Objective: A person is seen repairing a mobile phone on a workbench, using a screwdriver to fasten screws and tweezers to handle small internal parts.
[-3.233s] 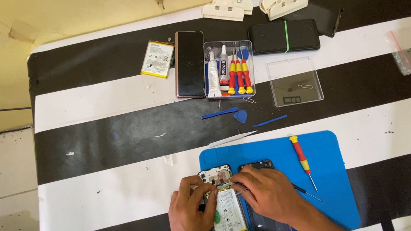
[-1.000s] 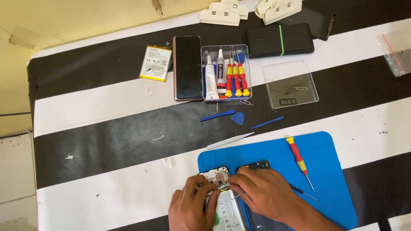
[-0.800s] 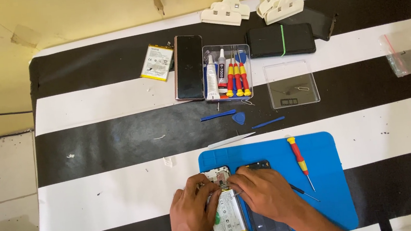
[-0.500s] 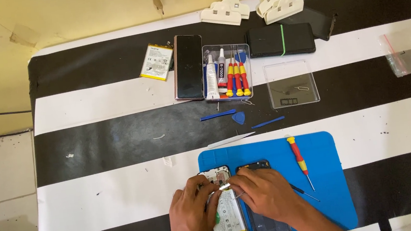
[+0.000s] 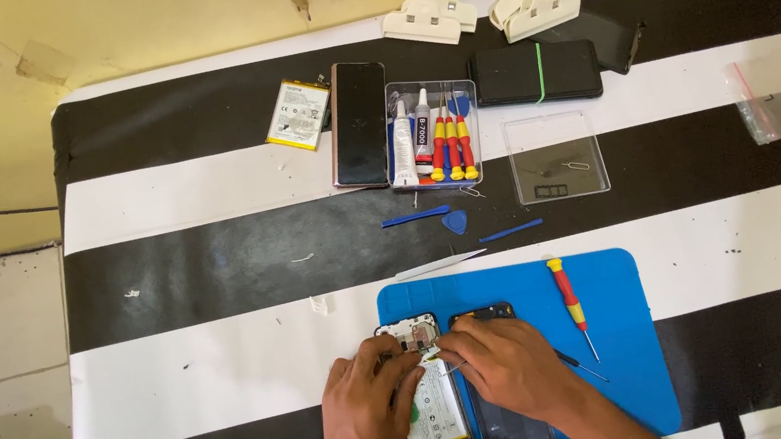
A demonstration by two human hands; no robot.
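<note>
An opened phone [image 5: 423,393] with its battery and circuit board showing lies on the blue mat [image 5: 631,339] at the near edge. My left hand [image 5: 364,421] rests on the phone's left side, fingers curled at its upper part. My right hand [image 5: 511,362] lies over a black back cover [image 5: 511,427] beside the phone, its fingertips pinching a small pale part at the phone's top. Both sets of fingertips meet at that spot.
A red-and-yellow screwdriver [image 5: 571,302] lies on the mat's right. Beyond it are silver tweezers [image 5: 440,264], blue pry tools [image 5: 428,217], a clear tool box [image 5: 431,135], a clear lid [image 5: 556,157], a black phone [image 5: 358,122], a spare battery [image 5: 297,114], white clamps [image 5: 428,15] and a plastic bag [image 5: 773,101].
My hands stay at the top of the opened phone with only tiny finger movements. The view has shifted slightly.
</note>
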